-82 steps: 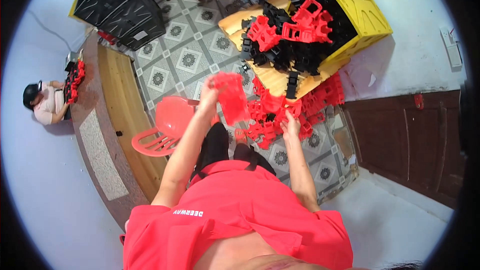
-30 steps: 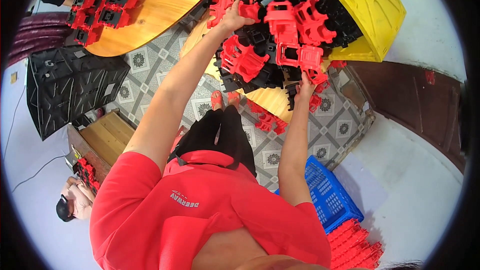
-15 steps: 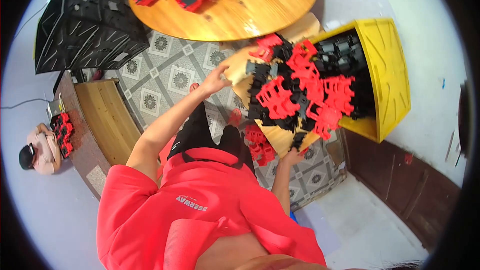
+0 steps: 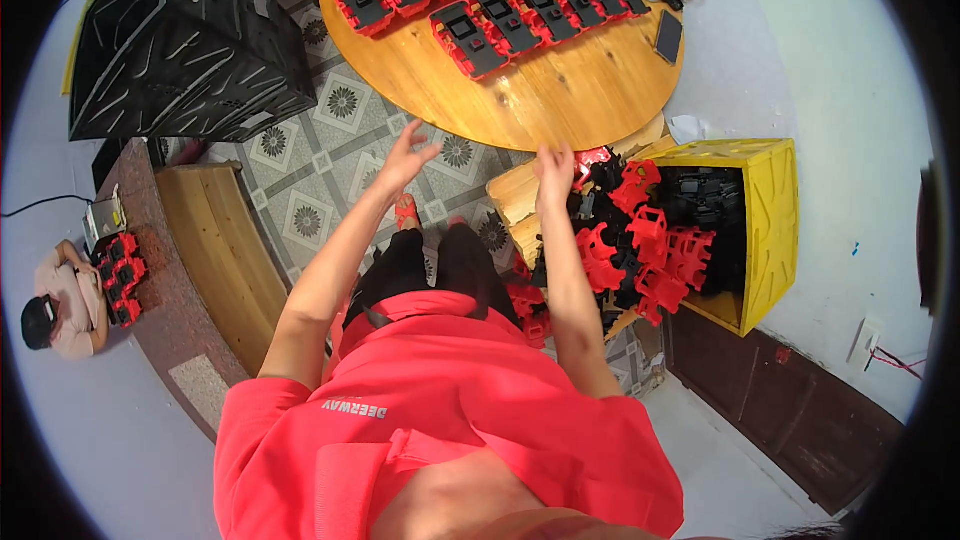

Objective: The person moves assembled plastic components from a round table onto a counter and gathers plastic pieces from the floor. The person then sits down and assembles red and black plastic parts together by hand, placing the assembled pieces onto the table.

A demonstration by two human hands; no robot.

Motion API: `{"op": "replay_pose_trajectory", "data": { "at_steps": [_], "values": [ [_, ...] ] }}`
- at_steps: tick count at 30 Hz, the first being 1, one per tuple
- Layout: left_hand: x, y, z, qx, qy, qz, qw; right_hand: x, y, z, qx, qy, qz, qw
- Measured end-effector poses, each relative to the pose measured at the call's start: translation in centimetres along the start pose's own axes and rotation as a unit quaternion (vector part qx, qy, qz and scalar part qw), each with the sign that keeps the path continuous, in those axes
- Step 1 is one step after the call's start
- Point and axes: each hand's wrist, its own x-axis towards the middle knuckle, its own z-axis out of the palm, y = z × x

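Holds left hand [image 4: 405, 160] spread, apart from blurred right hand [image 4: 554, 178] at near edge of round table [image 4: 570, 95]; cannot tell right hand's grip.

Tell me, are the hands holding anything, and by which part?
The left hand is open and holds nothing. I can't tell whether the curled right hand holds anything.

Small assembly workshop, by the look of it

From where I stand: rows of red-and-black units [image 4: 540, 12] on a round wooden table [image 4: 560, 95], top; loose red and black pieces [image 4: 660, 286] heaped by a yellow crate [image 4: 772, 240], right; another person [image 4: 72, 305] at a counter [image 4: 180, 270], left.
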Motion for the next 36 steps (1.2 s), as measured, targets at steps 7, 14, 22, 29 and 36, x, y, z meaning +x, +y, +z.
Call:
{"op": "replay_pose_trajectory", "data": {
  "at_steps": [7,14,22,29,36],
  "values": [
    [7.3,9.2,3.0,-0.127,0.055,-0.032,0.99,15.4,-10.4,8.2,0.115,-0.043,0.103,0.987],
    [13.3,12.1,5.4,-0.144,0.114,-0.097,0.978,22.0,-11.3,9.5,0.11,-0.128,0.2,0.965],
    [17.3,11.6,6.4,-0.15,0.185,-0.06,0.969,21.0,-11.9,10.7,0.126,-0.123,0.142,0.974],
    [17.0,12.9,7.1,-0.112,0.183,-0.053,0.975,21.1,-10.8,9.7,0.131,-0.185,0.101,0.969],
    [14.4,6.3,4.2,-0.151,0.256,0.066,0.952,15.5,-9.1,10.5,0.111,-0.221,0.124,0.961]
  ]
}}
